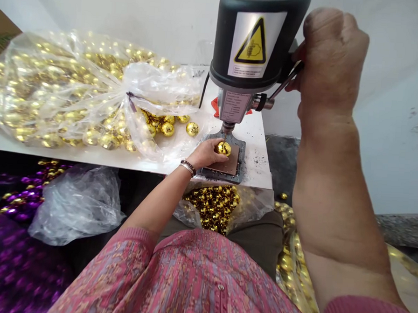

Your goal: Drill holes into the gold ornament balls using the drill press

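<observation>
A black drill press (260, 42) with a yellow warning triangle stands at the right end of the white table. Under its bit, my left hand (209, 154) pinches a shiny gold ball (224, 149) on the brown base plate (231, 164). The bit's tip meets or nearly meets the top of the ball; which of these cannot be made out. My right hand (329, 60) is raised beside the machine's head, its fingers wrapped round the metal feed lever (284, 83). Several loose gold balls (192, 129) lie left of the press.
A large clear bag of gold balls (58, 92) covers the left of the white table (124, 160). An open bag of gold balls (215, 206) sits at my lap. Purple balls (26, 196) and crumpled plastic (78, 205) are lower left; more bagged gold balls (291, 259) are lower right.
</observation>
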